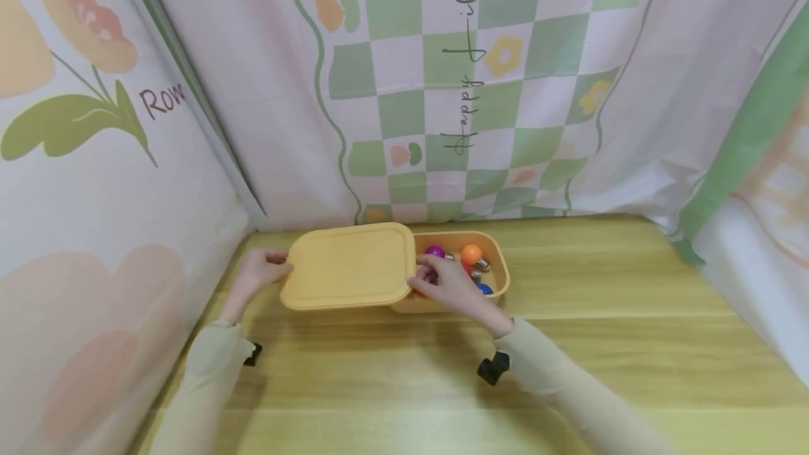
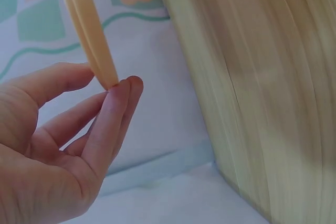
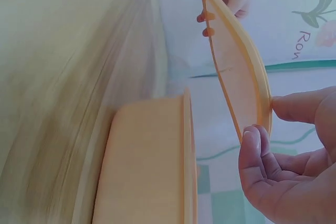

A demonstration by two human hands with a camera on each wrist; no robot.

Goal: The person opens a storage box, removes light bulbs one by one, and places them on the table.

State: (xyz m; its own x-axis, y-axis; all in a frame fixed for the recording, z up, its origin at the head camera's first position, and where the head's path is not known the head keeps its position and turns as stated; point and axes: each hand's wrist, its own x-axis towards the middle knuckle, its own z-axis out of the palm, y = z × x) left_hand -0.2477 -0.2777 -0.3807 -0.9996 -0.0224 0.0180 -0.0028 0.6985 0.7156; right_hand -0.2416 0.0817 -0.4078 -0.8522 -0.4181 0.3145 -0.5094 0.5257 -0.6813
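Observation:
Both hands hold a flat yellow lid (image 1: 347, 267) with rounded corners, raised above the table. The left hand (image 1: 258, 271) pinches its left end between thumb and fingers; the left wrist view shows the lid's edge (image 2: 90, 30) at those fingertips. At the other end, the right hand (image 1: 450, 284) pinches the lid's right edge, thumb on one side and fingers on the other. A yellow box (image 1: 501, 269) stands beneath and to the right, its left part hidden by the lid. Inside it lie small coloured bulbs, among them an orange bulb (image 1: 470, 254), a purple bulb (image 1: 435, 251) and a blue bulb (image 1: 484, 288).
The box rests on a wood-grain table (image 1: 392, 378) near its back edge. Behind hangs a green-and-white checked curtain (image 1: 455, 76); a flower-printed cloth (image 1: 82, 202) closes the left side. Black wrist mounts (image 1: 494, 368) sit at the sleeves.

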